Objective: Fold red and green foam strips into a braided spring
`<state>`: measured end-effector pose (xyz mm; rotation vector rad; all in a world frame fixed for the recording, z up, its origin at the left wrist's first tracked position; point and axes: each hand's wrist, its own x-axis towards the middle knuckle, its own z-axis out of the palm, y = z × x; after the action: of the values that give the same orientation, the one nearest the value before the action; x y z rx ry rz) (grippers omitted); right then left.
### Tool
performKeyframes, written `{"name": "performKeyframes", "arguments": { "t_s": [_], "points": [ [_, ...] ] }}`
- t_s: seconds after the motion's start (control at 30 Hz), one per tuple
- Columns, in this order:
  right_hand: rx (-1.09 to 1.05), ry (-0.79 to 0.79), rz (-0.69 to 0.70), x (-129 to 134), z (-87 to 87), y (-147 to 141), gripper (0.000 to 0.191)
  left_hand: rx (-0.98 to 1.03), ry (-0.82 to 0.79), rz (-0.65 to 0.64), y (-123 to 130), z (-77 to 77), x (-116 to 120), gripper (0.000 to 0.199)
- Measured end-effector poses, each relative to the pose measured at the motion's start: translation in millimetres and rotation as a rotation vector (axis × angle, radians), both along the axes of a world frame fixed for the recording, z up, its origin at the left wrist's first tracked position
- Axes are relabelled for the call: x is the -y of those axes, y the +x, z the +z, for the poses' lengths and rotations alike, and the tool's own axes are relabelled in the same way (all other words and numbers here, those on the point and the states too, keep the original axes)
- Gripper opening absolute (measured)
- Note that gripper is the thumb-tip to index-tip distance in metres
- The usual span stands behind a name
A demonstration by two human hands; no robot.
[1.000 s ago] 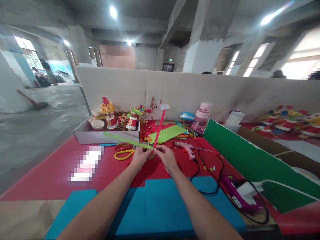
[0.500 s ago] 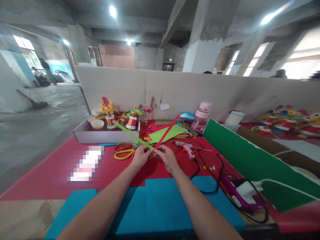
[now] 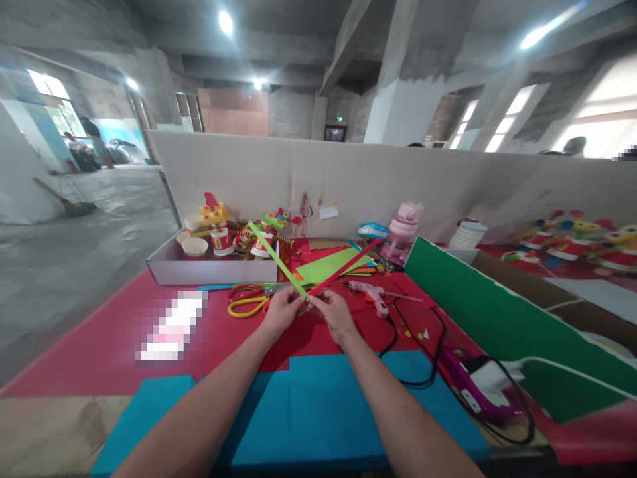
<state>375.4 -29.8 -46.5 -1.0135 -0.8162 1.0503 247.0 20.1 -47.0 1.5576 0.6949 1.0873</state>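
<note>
My two bare hands (image 3: 307,311) are pinching the meeting ends of a narrow light-green paper strip (image 3: 279,260) and a narrow red paper strip (image 3: 348,265), near the picture's centre. If my fingertips are slipping, the joint could be skewing; the strips' long free ends, wagging upward, could be levering it apart.

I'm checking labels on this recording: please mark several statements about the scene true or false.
1. The light green strip and red strip form a V above the pinched fingers of the left hand and right hand. True.
2. The right hand holds the pink glue gun. False: the pink glue gun lies on the red surface.
3. The scissors have blue handles. False: yellow and red.
4. A white plug sits on the purple power strip. True.
</note>
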Motion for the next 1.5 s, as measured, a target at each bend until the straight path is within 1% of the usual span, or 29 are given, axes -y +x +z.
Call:
{"name": "performKeyframes", "arguments": {
  "t_s": [0.1,0.17,0.33,0.43,0.57,0.67,0.83,0.93,1.1,1.23,1.33,1.5],
  "points": [
    [-0.022,0.021,0.000,0.6,2.4,-2.6,0.028,0.035,-0.086,-0.052,0.4,2.6,2.3,0.033],
    [-0.033,0.030,0.008,0.9,3.6,-4.4,0.026,0.051,-0.113,-0.077,0.5,3.3,3.2,0.035],
    [-0.010,-0.001,-0.001,0.7,2.4,-5.2,0.027,0.046,-0.078,-0.041,0.0,-1.3,-0.3,0.032],
    [0.015,0.010,-0.022,0.5,0.7,-4.3,0.028,0.039,-0.078,-0.021,0.3,-3.1,-1.6,0.032],
    [0.012,0.049,-0.043,-0.3,-2.1,-3.6,0.026,0.046,-0.111,-0.013,1.2,-1.9,-0.2,0.034],
    [0.021,0.042,-0.024,-1.7,-5.3,-3.3,0.026,0.030,-0.076,-0.027,0.9,-0.5,1.2,0.032],
    [0.089,0.042,-0.077,-4.3,-10.7,-1.7,0.030,-0.001,-0.039,-0.007,-0.6,0.3,2.2,0.029],
    [0.079,0.022,-0.099,-5.5,-10.9,-1.6,0.033,-0.004,-0.050,0.003,-0.5,-0.7,1.5,0.029],
    [-0.013,-0.020,-0.039,-3.8,-3.4,-4.2,0.035,0.032,-0.101,0.008,0.1,-1.4,0.4,0.030],
    [-0.071,0.018,0.035,-0.1,1.4,-4.5,0.028,0.094,-0.145,-0.007,-1.2,2.6,2.4,0.031],
    [-0.177,0.013,0.032,0.7,1.1,-3.4,0.029,0.139,-0.157,-0.037,-2.1,6.3,5.0,0.031],
    [-0.168,0.009,0.064,0.4,-0.7,-3.6,0.029,0.114,-0.162,-0.049,-1.7,9.5,8.4,0.033]
  ]
}}
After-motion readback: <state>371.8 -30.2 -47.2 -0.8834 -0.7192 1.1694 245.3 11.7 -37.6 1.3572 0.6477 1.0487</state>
